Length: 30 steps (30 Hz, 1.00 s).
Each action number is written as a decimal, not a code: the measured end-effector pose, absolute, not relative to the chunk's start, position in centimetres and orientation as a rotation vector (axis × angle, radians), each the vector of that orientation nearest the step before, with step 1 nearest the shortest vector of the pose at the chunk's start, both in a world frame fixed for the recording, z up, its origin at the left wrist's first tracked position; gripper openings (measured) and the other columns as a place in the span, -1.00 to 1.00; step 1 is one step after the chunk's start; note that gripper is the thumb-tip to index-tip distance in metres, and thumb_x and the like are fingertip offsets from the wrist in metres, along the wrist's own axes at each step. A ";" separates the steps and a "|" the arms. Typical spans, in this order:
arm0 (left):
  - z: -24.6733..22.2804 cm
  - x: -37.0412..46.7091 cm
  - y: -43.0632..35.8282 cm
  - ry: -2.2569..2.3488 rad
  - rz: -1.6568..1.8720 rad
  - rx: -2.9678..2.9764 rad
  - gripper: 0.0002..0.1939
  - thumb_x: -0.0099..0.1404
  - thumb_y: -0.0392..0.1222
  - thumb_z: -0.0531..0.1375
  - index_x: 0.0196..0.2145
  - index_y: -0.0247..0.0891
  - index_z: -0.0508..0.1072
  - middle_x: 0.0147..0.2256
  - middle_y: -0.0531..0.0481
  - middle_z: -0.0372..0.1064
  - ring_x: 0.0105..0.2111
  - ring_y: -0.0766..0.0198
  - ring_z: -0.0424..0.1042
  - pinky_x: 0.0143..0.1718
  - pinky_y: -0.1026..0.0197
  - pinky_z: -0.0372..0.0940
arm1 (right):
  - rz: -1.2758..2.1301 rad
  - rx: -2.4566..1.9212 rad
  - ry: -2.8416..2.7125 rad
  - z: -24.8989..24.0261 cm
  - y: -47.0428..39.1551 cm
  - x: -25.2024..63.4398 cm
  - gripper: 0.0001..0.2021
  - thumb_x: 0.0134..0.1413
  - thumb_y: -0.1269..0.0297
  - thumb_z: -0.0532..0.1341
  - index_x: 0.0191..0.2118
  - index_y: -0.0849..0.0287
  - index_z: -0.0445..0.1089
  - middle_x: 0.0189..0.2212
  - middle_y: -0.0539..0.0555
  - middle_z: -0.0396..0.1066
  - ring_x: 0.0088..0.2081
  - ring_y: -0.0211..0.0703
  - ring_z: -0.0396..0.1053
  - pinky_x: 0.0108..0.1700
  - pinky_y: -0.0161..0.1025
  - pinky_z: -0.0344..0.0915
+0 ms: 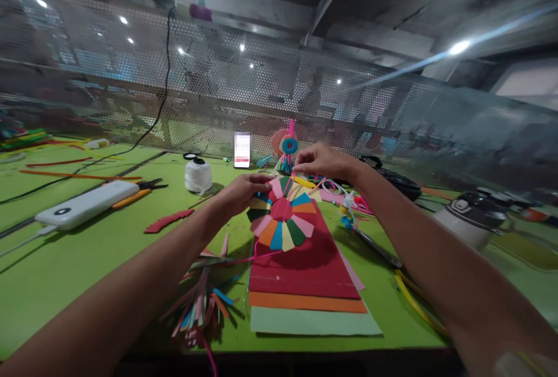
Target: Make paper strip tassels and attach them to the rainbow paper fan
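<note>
My left hand (251, 188) grips the upper left edge of a round paper rosette (261, 227), its ring of coloured petals set around a red centre. Pinched in my right hand (320, 162), just above the rosette, is a pink cord (292, 178) that runs down across its front. The rosette is held up over a stack of coloured paper sheets (305, 275), red on top, with orange and pale green beneath. From below the rosette, pink cord trails left toward a bundle of cut paper strips (200, 313).
A white power bank (89, 203), pliers (150, 185), a red scalloped paper piece (169, 221) and a white thread spool (198, 176) lie left. A phone (242, 150) and hanging paper ornament (289, 146) are behind. Scissors (377, 247) and a jug (471, 220) are right.
</note>
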<state>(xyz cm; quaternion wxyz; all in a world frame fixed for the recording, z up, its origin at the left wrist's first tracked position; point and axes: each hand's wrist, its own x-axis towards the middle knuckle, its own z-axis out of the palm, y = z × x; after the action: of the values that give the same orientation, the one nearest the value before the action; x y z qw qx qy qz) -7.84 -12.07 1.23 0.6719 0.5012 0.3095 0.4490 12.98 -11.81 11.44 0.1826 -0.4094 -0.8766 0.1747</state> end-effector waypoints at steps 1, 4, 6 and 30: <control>1.1 -8.0 -12.2 0.712 1.026 1.107 -0.74 -0.02 -0.45 0.25 -0.29 -0.38 0.50 -0.46 -0.08 0.45 -0.52 0.29 0.42 -0.43 0.21 0.32 | 0.493 -1.157 -2.478 11.5 -11.8 12.7 -0.80 -0.06 0.20 0.23 -0.49 0.25 0.37 -0.61 -0.04 0.23 -0.56 -0.36 0.13 -0.52 -0.32 0.06; 0.7 -8.3 -12.5 0.729 1.055 1.083 -0.74 -0.02 -0.45 0.25 -0.30 -0.37 0.50 -0.46 -0.08 0.45 -0.52 0.28 0.43 -0.45 0.22 0.33 | 0.478 -1.164 -2.503 11.7 -11.6 11.9 -0.80 -0.07 0.20 0.23 -0.54 0.23 0.34 -0.64 -0.04 0.21 -0.58 -0.36 0.12 -0.54 -0.32 0.05; 0.6 -8.4 -12.6 0.726 1.067 1.080 -0.75 -0.02 -0.44 0.25 -0.30 -0.37 0.51 -0.46 -0.07 0.45 -0.52 0.28 0.43 -0.47 0.23 0.33 | 0.472 -1.158 -2.533 11.8 -11.4 11.6 -0.80 -0.06 0.20 0.23 -0.54 0.22 0.35 -0.64 -0.04 0.22 -0.58 -0.35 0.12 -0.54 -0.32 0.06; 0.2 -8.7 -12.5 0.657 1.078 1.068 -0.72 -0.06 -0.43 0.29 -0.31 -0.35 0.52 -0.45 -0.07 0.46 -0.49 0.27 0.44 -0.40 0.22 0.33 | 0.519 -1.130 -2.570 11.1 -9.9 11.6 -0.81 -0.03 0.24 0.20 -0.53 0.24 0.33 -0.63 -0.04 0.23 -0.57 -0.36 0.14 -0.53 -0.34 0.06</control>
<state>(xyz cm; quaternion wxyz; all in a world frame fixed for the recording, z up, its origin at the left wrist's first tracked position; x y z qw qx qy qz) -8.66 -12.54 0.15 0.6773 0.4753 0.2921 0.4796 11.60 -9.89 11.10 0.1427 -0.3917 -0.8910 0.1797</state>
